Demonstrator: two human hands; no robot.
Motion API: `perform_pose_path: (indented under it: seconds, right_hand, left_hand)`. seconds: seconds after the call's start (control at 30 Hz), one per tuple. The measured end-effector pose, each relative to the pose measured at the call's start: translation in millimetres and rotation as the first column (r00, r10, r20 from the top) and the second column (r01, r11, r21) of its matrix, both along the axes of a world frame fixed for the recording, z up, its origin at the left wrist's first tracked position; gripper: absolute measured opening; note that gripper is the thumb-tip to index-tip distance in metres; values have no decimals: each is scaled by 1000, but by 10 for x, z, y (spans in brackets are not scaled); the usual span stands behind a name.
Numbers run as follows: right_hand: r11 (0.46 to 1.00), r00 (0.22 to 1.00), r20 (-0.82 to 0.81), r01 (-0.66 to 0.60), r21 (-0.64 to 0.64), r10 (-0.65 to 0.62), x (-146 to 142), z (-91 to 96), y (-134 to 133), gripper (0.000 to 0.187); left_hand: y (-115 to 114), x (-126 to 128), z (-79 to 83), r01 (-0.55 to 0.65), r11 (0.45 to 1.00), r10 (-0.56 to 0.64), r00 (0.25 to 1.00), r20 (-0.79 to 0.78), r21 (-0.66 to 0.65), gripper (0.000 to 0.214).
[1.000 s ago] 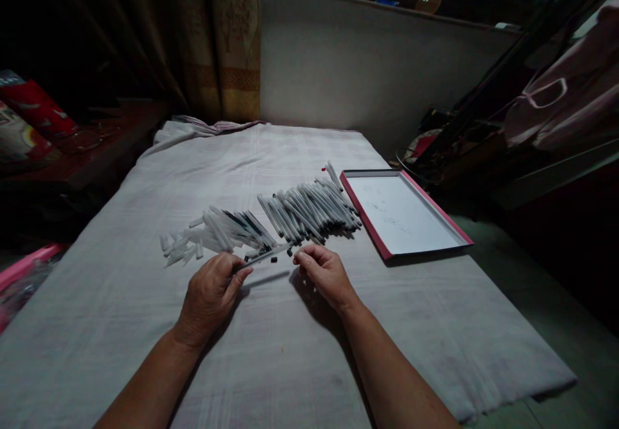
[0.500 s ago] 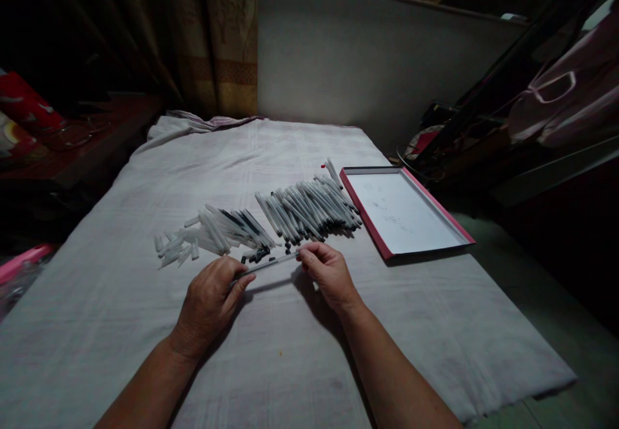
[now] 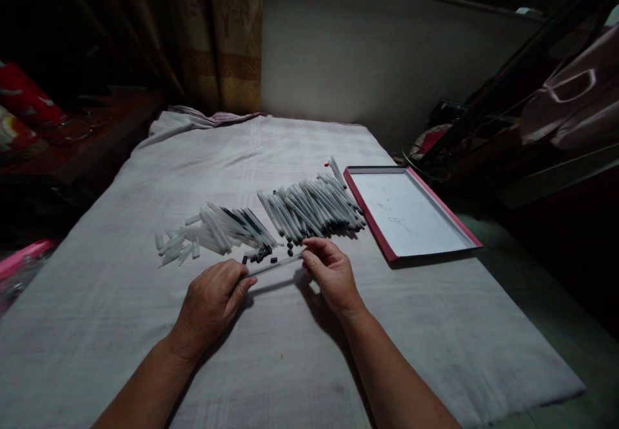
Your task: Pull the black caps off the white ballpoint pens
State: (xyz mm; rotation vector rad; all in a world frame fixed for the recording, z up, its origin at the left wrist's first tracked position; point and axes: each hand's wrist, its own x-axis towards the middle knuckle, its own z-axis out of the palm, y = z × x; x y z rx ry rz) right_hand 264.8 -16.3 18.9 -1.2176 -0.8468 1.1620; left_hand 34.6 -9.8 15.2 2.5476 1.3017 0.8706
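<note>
A slim translucent pen (image 3: 275, 264) is stretched between my two hands, just above the cloth. My left hand (image 3: 213, 300) is closed round its left end, and the fingertips of my right hand (image 3: 331, 274) pinch the other end. Beyond them lies a pile of assembled-looking pens (image 3: 312, 206) with dark tips. To its left are clear barrels and dark refills (image 3: 236, 222), with short clear caps (image 3: 176, 245) at the far left. Several small black plugs (image 3: 261, 253) lie just past the held pen.
A shallow red-edged box lid (image 3: 411, 213) with a white inside lies to the right of the pens. White cloth (image 3: 290, 364) covers the surface. On the left stands a dark red table (image 3: 87, 139); a curtain (image 3: 232, 42) and a wall are behind.
The view has shifted slightly. Both hands keep their hold on the pen, which has hardly moved between them.
</note>
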Motion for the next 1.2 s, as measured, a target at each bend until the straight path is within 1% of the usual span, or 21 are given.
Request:
perform_pose_path:
  seconds: [0.1,0.23,0.4,0.5,0.57,0.67,0.8,0.9,1.07,1.2]
  right_hand:
    - [1000,999,-33,30,5,-30,-33,-13,-6,32]
    - [999,999,-14,44,17,-44,-58,-19,-17,25]
    - [998,1000,-16,-18,63,19,-37,13,-22,23]
    - [998,999,-11,-46,49,46,-10,19,-15,26]
    - [999,999,11,-47,21,47,10,5,-7,28]
    - [999,994,98,-44,-19,45,38,-26,3,29]
    - [998,972,226,-59,-9,59,63,-32,4,37]
    - [997,967,244,-74,-5,73,66,-15,2,39]
    - [994,962,251,-104,-31,109,58,-9,3,48]
    - [991,952,275,-127,-33,132,67,-19,6,42]
  left_hand:
    - [1,8,-1,3,1000,-3,1000,2,1,31]
    - [3,19,-2,25,1000,-25,1000,-6,7,35]
    - [14,12,-16,48,999,-48,999,-17,-2,40]
    - [22,12,-15,51,998,-51,999,-8,21,36]
    - [26,16,-9,55,998,-54,998,-9,37,35]
    - [27,22,1,58,997,-57,998,-15,51,35]
    - [22,20,5,58,996,-55,997,-49,62,37]
    - [19,18,6,57,996,-52,996,-76,67,38]
    - [17,24,11,54,996,-49,996,-73,66,38]
    - [23,23,8,58,997,-54,996,-72,47,38]
